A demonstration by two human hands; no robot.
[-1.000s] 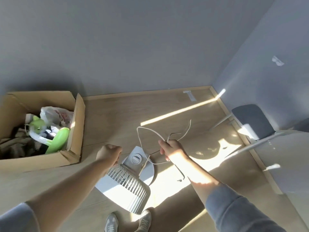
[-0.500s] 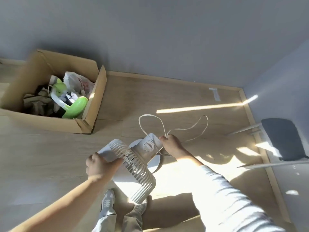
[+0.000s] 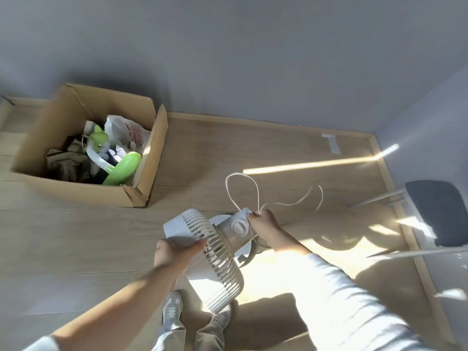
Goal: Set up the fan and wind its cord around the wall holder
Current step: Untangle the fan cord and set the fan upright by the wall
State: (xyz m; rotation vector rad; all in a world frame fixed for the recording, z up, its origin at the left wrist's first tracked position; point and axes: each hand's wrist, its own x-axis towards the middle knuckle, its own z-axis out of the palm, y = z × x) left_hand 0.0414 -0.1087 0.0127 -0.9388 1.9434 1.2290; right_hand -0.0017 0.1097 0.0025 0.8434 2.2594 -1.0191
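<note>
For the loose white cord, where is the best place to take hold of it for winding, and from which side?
Probably just beyond the right hand, where both cord loops bunch together. Come from above with the left hand: the loops stand clear of the floor, while the fan blocks the near side.

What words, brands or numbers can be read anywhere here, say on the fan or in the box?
None can be read.
Fan: the round dial on its body shows no legible marking.
Plastic bag in the box: reddish print, too blurred to read.
Shoes: a dark mark on the side, too small to read.
Pale strip on the floor: no writing to be made out.
</note>
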